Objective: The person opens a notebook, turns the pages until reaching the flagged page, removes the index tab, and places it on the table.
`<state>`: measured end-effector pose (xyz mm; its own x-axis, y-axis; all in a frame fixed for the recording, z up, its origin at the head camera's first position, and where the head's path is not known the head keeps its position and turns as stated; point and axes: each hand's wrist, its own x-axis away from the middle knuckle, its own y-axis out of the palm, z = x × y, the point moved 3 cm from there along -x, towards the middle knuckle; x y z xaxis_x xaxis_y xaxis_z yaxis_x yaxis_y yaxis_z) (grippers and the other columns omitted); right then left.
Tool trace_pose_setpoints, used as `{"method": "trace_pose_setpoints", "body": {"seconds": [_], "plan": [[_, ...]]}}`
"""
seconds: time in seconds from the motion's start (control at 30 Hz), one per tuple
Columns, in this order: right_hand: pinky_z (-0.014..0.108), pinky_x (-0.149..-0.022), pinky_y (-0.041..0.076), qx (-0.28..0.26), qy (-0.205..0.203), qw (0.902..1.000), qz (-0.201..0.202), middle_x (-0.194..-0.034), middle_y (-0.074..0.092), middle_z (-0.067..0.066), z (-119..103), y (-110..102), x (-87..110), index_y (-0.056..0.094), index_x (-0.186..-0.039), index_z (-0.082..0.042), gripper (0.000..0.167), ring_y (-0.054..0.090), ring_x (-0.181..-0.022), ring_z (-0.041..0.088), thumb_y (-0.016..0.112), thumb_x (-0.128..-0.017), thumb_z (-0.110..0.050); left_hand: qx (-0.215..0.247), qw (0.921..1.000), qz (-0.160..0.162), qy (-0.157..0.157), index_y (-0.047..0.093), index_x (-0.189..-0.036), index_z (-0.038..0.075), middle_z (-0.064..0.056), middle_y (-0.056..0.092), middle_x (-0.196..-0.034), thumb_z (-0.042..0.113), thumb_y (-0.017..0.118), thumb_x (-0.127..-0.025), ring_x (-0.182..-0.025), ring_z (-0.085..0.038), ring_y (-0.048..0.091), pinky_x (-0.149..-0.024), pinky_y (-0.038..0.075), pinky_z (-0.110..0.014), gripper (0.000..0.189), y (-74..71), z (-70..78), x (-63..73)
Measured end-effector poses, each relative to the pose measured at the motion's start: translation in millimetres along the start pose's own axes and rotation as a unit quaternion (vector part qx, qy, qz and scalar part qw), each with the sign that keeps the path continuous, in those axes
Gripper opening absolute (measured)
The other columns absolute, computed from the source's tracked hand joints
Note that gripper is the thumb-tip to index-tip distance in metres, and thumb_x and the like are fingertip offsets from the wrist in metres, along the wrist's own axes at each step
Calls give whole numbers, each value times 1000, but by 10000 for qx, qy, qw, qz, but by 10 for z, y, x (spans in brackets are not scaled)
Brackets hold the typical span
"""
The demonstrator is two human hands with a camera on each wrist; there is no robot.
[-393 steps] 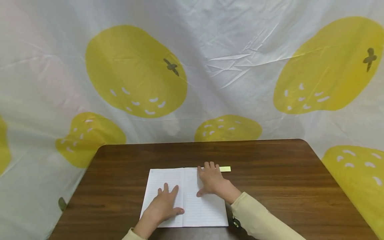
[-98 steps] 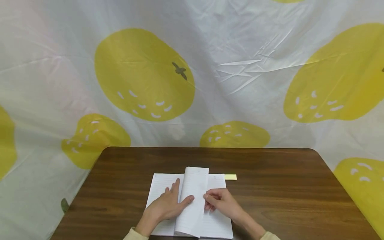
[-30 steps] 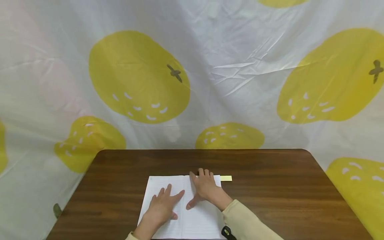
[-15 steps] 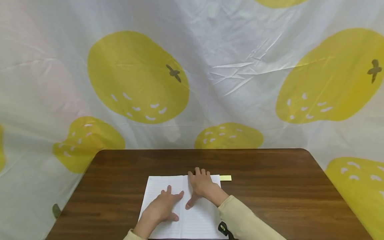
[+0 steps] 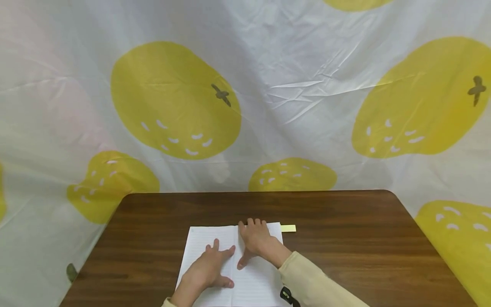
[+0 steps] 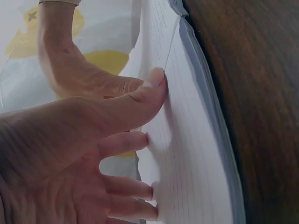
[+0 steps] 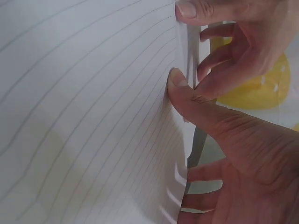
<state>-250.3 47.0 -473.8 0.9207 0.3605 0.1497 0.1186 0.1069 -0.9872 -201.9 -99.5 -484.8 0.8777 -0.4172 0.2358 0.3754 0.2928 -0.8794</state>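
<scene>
A lined notebook (image 5: 255, 288) lies spread flat on the table, its centre fold running between my hands. My left hand (image 5: 207, 267) rests on the left page with fingers spread, and its thumb touches the paper at the fold in the left wrist view. On the upper right page rests my right hand (image 5: 256, 239), its fingertips at the top edge and its thumb (image 7: 180, 84) on the paper near the fold. Both hands touch the paper without gripping anything. A yellow sticky tab (image 5: 288, 228) juts out beyond the notebook's top right corner.
The brown wood-grain table (image 5: 364, 238) extends around the notebook. Behind it hangs a pale curtain (image 5: 291, 85) printed with large yellow fruit. A black strap fitting (image 5: 287, 294) hangs by the right sleeve (image 5: 310, 277).
About three seconds ago my right hand pinched a raised page that arched over the fold; now the pages lie flat under both hands. Since a second ago, the right hand has shifted slightly left.
</scene>
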Motion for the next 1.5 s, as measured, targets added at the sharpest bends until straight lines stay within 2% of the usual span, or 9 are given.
{"method": "trace_pose_setpoints", "body": {"seconds": [0.2,0.4,0.67,0.8,1.03,1.17,1.37,1.5], "plan": [[51,-104,46,206,-49,9995,230,-128,62,17,13,-31,120,54,-141,-3,120,59,-118,35,89,-50,-72,26,10000,7,-11,56,-146,16,-41,34,-153,38,91,-66,-133,-67,39,-92,46,-74,91,-3,9,6],[52,-107,45,472,-179,9972,551,-131,62,19,72,-19,334,54,-140,2,111,59,-122,36,84,-62,-71,132,9999,22,53,55,-146,14,-44,33,-152,35,91,-66,-132,-69,38,-93,46,-74,90,21,12,29],[57,-107,45,-83,-129,9970,758,-131,61,23,249,37,540,52,-140,7,97,59,-120,43,86,-72,-55,212,9997,42,-87,55,-147,16,-42,31,-154,35,91,-67,-135,-67,36,-95,45,-74,90,21,-10,20],[57,-108,45,-206,-110,9974,685,-134,59,24,326,63,586,50,-141,7,96,57,-123,44,85,-75,-54,253,9995,4,-162,54,-148,17,-40,30,-155,34,91,-67,-137,-66,34,-95,43,-75,90,30,-35,25],[56,-104,47,-776,-43,9950,626,-130,59,27,459,131,641,50,-139,11,92,58,-120,44,86,-77,-47,345,9994,21,-20,53,-148,15,-42,28,-155,33,90,-69,-136,-68,33,-94,44,-76,90,39,-34,43],[56,-100,50,-1160,-116,9890,907,-125,62,28,552,160,684,53,-135,13,85,61,-116,45,88,-77,-38,365,9993,33,1,52,-149,14,-42,28,-155,33,90,-69,-137,-68,32,-94,44,-76,90,33,-26,46],[54,-89,55,-1488,-370,9726,1746,-111,66,29,625,215,812,59,-126,15,72,66,-103,44,90,-73,-23,325,9995,63,-1,52,-149,15,-41,28,-155,34,90,-69,-137,-67,33,-94,45,-74,90,33,-27,53],[51,-86,57,-1893,-303,9631,1889,-111,67,28,643,272,901,62,-124,13,62,68,-101,39,88,-74,-12,285,9995,107,53,52,-149,15,-42,29,-155,33,90,-69,-136,-67,34,-92,46,-74,90,25,-16,57]]}}
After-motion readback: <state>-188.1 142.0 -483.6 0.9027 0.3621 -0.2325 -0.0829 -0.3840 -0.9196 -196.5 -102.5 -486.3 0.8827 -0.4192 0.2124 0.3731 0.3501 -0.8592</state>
